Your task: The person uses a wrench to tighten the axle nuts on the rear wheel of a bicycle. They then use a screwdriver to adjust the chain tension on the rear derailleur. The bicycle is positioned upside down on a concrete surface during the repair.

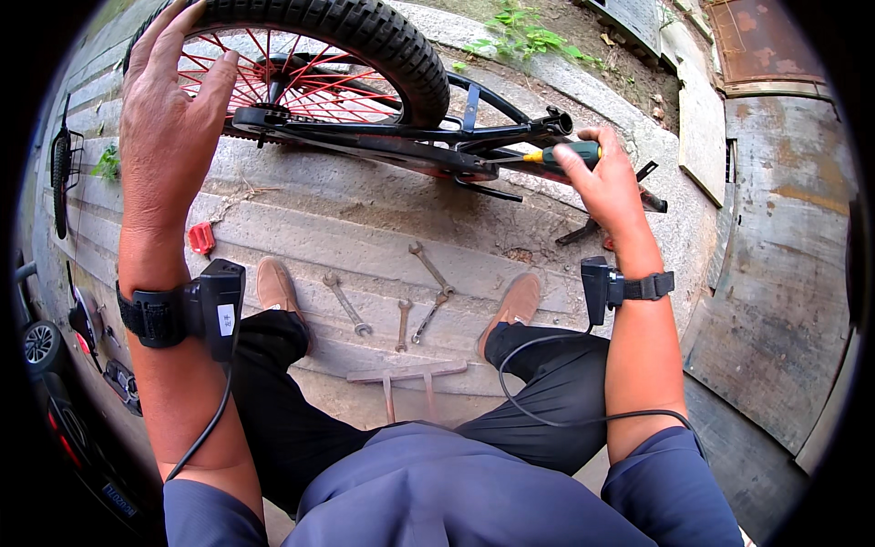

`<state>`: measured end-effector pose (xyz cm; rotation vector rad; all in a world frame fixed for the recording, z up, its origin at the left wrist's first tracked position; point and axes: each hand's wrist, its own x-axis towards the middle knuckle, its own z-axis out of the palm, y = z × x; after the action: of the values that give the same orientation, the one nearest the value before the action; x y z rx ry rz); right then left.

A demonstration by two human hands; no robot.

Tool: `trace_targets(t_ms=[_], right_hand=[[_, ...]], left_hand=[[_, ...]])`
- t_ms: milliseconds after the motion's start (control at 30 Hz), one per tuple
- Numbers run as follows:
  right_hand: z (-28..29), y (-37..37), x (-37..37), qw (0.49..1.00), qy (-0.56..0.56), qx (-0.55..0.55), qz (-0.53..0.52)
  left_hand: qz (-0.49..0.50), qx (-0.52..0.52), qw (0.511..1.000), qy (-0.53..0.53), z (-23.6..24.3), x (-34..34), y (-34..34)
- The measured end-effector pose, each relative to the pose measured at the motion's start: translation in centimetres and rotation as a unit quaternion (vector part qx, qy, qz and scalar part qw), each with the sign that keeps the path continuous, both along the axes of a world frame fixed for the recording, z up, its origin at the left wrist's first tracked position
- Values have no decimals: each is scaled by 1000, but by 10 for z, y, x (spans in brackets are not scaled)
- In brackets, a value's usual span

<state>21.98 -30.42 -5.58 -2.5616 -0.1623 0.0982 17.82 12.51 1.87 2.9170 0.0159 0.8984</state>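
Two hands (171, 128) (612, 187), one screwdriver (556, 153), one red-spoked wheel (276, 80), four wrenches (346, 304) (403, 325) (431, 267) (429, 317)

Daylight covers grey slab paving (319, 232), with green weeds (521, 41) beyond and weathered panels (784, 264) at right.

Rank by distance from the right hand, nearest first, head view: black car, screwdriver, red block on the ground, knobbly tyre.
1. Screwdriver: in the right hand itself.
2. Knobbly tyre: ahead and to its left.
3. Red block: on the ground, farther left.
4. Black car: far left edge.
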Motion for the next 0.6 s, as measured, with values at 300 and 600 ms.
trace_targets(t_ms=[300,600], right_hand=[[8,9,-5,997,-49,-56,13],[13,9,-1,997,52,-38,-30]], left_hand=[[-6,-4,1000,-4,0,1,0],[-1,1,1000,-8,-1,1,-1]])
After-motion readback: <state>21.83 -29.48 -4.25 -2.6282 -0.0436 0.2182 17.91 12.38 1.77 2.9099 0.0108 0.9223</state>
